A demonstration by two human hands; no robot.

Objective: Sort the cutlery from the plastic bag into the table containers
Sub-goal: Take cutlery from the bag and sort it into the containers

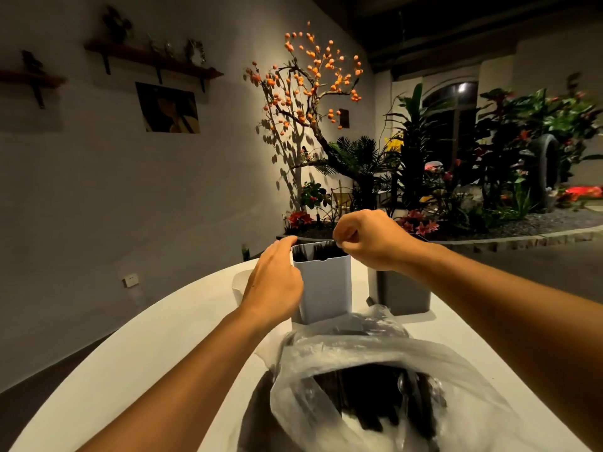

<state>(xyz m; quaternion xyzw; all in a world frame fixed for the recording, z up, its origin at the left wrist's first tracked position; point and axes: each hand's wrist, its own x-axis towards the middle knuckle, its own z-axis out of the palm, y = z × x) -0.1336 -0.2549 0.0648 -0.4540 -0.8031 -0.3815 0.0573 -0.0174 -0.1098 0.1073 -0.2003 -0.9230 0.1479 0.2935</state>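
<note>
A tall pale grey container (326, 288) stands mid-table with several dark cutlery pieces (318, 250) upright inside. My left hand (274, 282) grips its left side, fingers over the rim. My right hand (368, 238) hovers over the container's right rim with fingers curled, pinching something thin and dark that I cannot make out. A clear plastic bag (375, 380) lies open near me, holding black cutlery (385, 402). A dark grey container (403, 293) stands to the right, and a white one (241, 285) is half hidden behind my left hand.
The white table (146, 353) curves away to the left, its far edge just behind the containers. Beyond it are a planter bed with a decorative orange-fruited tree (310, 86), green plants, and a wall with shelves and a picture.
</note>
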